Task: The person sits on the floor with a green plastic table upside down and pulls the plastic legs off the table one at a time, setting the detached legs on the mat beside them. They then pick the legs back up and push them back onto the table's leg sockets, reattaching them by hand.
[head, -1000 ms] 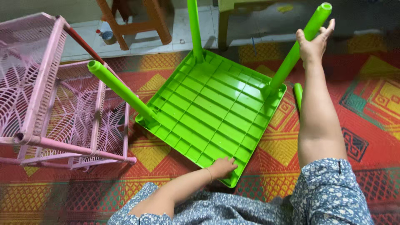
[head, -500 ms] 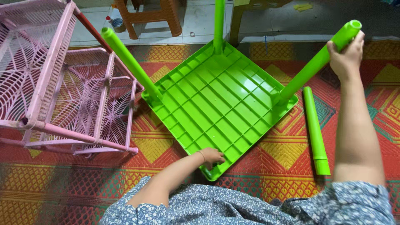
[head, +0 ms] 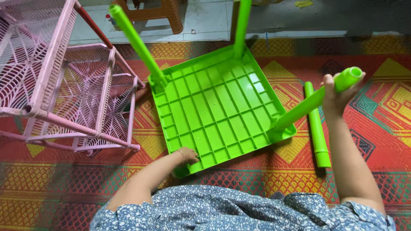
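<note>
A green plastic table top [head: 218, 107] lies upside down on a patterned mat, its ribbed underside facing me. Three green legs stand in its corners. My right hand [head: 336, 92] is closed around the top of the right-hand leg [head: 314, 98], which leans out from its corner socket. My left hand [head: 188, 155] presses on the near corner of the table top, fingers curled over the rim. A loose fourth green leg [head: 316, 124] lies flat on the mat beside the table, just under my right forearm.
A pink plastic lattice rack [head: 64, 81] lies on its side at the left, touching the table's left corner. An orange-brown stool [head: 158, 13] stands on the tiled floor at the top. The red and yellow woven mat [head: 385, 124] covers the floor around me.
The view has shifted so the table sits more to the right. My right hand stays on the same leg, now lower in view, and the loose leg on the mat shows fully.
</note>
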The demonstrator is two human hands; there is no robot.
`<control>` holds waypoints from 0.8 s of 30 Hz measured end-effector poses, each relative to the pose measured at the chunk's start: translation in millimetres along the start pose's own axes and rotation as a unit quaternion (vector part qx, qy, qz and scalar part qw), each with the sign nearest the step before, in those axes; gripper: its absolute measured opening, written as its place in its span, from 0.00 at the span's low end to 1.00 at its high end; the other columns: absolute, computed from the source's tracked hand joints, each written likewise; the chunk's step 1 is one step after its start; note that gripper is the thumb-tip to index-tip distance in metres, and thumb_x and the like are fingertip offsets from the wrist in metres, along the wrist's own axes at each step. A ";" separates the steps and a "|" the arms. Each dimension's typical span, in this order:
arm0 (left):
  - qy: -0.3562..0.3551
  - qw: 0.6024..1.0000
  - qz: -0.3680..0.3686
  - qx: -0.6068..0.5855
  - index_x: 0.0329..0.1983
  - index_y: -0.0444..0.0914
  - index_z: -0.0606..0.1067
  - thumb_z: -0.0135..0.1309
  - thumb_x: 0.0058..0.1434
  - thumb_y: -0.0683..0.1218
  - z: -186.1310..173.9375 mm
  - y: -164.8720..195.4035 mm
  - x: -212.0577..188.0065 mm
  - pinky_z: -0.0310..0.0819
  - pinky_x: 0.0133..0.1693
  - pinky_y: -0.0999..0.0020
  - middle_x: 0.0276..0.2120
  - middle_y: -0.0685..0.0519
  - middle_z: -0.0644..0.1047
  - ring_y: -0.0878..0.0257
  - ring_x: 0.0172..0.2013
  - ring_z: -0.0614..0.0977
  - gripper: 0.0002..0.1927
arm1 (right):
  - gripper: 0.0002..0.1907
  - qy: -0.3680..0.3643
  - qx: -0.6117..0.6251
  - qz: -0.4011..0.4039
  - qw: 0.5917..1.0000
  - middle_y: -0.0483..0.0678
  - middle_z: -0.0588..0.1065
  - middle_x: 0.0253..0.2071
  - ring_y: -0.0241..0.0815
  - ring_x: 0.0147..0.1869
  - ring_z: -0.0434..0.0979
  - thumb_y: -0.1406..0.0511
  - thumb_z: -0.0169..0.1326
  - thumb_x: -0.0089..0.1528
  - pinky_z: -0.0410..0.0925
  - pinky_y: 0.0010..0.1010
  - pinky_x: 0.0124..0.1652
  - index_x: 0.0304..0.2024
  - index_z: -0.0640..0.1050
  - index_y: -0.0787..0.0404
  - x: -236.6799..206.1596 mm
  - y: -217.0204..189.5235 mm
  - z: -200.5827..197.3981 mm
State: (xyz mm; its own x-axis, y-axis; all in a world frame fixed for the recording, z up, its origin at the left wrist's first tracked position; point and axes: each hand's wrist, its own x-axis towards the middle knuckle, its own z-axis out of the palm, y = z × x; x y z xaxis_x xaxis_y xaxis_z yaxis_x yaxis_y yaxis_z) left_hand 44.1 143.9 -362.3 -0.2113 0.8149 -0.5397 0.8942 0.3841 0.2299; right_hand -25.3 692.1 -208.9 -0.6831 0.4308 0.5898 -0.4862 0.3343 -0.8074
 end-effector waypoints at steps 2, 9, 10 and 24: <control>-0.007 0.999 -0.017 0.044 0.38 0.57 0.74 0.53 0.61 0.50 -7.1 -17.6 -12.2 0.77 0.42 0.54 0.46 0.60 0.77 0.54 0.52 0.78 0.05 | 0.26 0.023 -0.043 -0.018 0.999 0.45 0.69 0.46 0.37 0.45 0.73 0.71 0.63 0.67 0.74 0.31 0.51 0.59 0.62 0.60 -11.9 -2.6 1.6; 0.027 0.975 -0.110 0.193 0.48 0.61 0.79 0.47 0.58 0.51 -35.2 -85.2 -32.9 0.68 0.54 0.39 0.53 0.68 0.78 0.60 0.52 0.79 0.17 | 0.24 0.026 -0.062 -0.023 0.997 0.44 0.71 0.44 0.37 0.46 0.74 0.69 0.66 0.65 0.72 0.31 0.49 0.54 0.63 0.59 -22.8 -26.7 48.1; 0.031 0.971 -0.172 0.162 0.49 0.58 0.79 0.47 0.60 0.50 -36.5 -87.4 -29.3 0.69 0.55 0.40 0.53 0.65 0.79 0.58 0.52 0.79 0.16 | 0.25 0.026 -0.058 -0.012 0.998 0.44 0.71 0.43 0.36 0.45 0.74 0.68 0.67 0.65 0.72 0.32 0.47 0.53 0.63 0.59 -23.5 -29.9 57.3; 0.443 0.847 -0.051 -0.289 0.56 0.40 0.73 0.59 0.58 0.52 -161.8 -10.9 154.6 0.73 0.60 0.56 0.54 0.44 0.78 0.47 0.56 0.78 0.24 | 0.12 -0.032 -0.150 0.029 0.988 0.46 0.79 0.33 0.39 0.37 0.80 0.71 0.65 0.56 0.74 0.31 0.41 0.38 0.74 0.63 -60.5 -43.2 80.3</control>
State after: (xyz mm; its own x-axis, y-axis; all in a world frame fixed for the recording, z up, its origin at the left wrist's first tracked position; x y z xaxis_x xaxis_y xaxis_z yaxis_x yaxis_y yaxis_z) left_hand -62.2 335.9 -317.2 -0.7182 0.6721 0.1800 0.5648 0.4120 0.7151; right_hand -6.7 584.3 -211.2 -0.7434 0.4057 0.5317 -0.2679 0.5477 -0.7926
